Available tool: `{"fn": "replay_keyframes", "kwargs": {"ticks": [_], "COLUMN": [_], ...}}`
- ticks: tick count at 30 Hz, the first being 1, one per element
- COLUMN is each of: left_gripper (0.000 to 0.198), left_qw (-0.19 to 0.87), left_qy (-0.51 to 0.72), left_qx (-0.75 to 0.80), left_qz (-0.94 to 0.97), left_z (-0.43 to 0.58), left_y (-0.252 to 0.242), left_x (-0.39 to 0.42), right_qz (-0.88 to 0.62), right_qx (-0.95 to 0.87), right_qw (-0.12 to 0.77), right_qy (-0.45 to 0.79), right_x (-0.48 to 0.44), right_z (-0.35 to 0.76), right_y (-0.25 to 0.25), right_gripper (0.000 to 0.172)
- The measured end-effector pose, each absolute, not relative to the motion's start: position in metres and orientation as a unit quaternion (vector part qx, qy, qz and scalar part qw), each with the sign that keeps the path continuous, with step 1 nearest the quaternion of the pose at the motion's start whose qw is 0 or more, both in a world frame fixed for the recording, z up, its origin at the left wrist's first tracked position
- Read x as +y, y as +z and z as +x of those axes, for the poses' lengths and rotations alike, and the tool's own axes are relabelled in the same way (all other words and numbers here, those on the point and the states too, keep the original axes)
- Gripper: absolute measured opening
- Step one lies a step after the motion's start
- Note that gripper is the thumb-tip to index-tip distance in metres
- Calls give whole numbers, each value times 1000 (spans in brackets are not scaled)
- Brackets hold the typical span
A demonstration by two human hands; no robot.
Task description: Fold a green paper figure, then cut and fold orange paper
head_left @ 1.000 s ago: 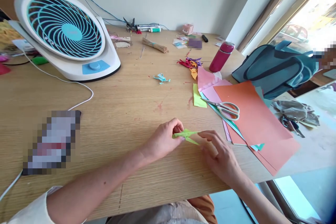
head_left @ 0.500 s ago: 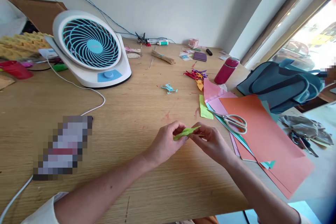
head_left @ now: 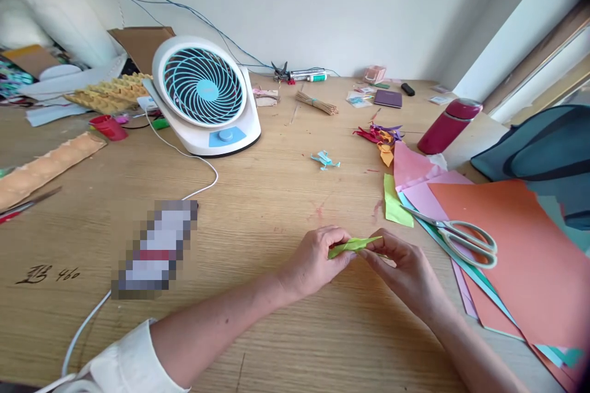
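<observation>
Close in at the near edge of the wooden table (head_left: 258,331), both hands have drawn together since a second ago: the right hand (head_left: 408,271), which was lying out flatter toward 4 o'clock, has come up to meet the left hand (head_left: 317,258). Each now pinches one end of the green folded paper (head_left: 354,245) between thumb and fingertips. The piece looked splayed and low then; now it is a slim sliver held just above the wood, so I'd judge a fold has been closed and is being pressed. Its long axis runs roughly 9 to 3 o'clock, the pointed end lifted slightly toward 2 o'clock into the right fingers. Out at 3 o'clock the scissors (head_left: 463,238) lie on the orange sheet (head_left: 530,258); farther off at 12 o'clock a small blue paper figure (head_left: 325,161) lies alone, and at 11 o'clock stands the fan (head_left: 205,95)
</observation>
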State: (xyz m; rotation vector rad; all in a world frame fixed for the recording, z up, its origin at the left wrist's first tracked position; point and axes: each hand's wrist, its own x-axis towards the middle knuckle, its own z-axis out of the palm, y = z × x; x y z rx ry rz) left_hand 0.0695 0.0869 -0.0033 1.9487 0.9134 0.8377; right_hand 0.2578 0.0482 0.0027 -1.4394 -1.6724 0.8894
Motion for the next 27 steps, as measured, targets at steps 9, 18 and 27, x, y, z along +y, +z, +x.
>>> {"fn": "replay_keyframes", "kwargs": {"ticks": [9,18,27], "left_gripper": [3,10,13], "left_qw": [412,433,416], "left_qy": [336,333,304], "left_qx": [349,310,297], "left_qz": [772,778,804], "left_z": [70,67,64], "left_y": [-1,0,5], "left_x": [84,85,89], "right_qz": [-551,-522,-525], "right_qx": [-658,-686,-694], "right_qw": [350,348,360], "right_qy": [376,369,336], "right_x": [47,43,42], "right_z": [265,264,258], "right_y": [0,3,3], "right_gripper": [23,14,16]}}
